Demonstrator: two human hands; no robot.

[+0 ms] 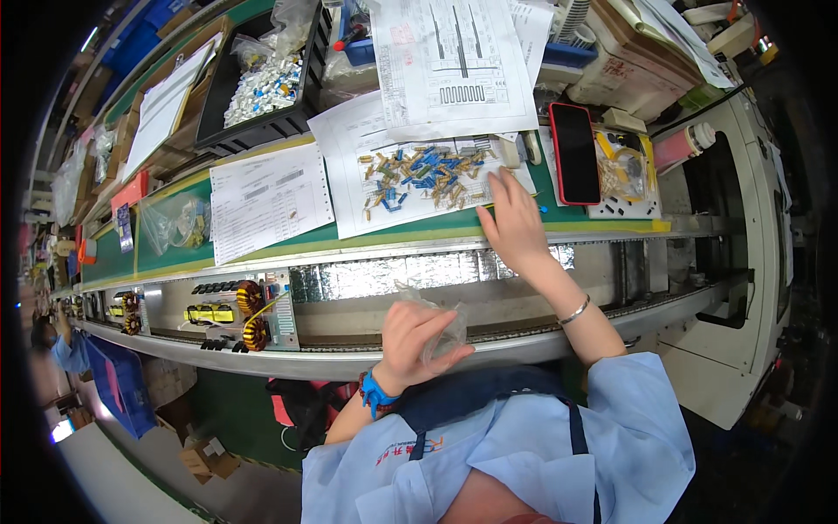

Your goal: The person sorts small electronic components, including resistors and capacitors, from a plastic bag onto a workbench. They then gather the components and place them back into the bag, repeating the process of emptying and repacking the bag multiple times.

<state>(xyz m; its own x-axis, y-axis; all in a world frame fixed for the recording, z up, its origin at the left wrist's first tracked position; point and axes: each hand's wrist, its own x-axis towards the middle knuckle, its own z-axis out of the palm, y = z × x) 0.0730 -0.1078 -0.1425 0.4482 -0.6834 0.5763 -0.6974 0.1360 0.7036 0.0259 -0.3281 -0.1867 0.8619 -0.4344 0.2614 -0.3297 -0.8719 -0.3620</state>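
Observation:
My left hand [408, 339] is closed around a crumpled clear plastic bag [443, 334], close to my body and over the near rail of the line. My right hand [517, 225] reaches to the bench, its fingers apart and lying over the right edge of a white sheet [356, 218]. Just left of those fingertips, a loose pile of small blue and tan cylindrical parts [428, 170] spreads over that sheet. A small pale block [510, 153] sits beyond the fingertips.
A red-edged phone [574, 153] lies right of the sheets, beside a tray of small parts [624, 175]. Circuit boards with copper coils [251, 316] rest on the line at left. A black bin [209, 131] holds white parts; printed papers [271, 196] cover the bench.

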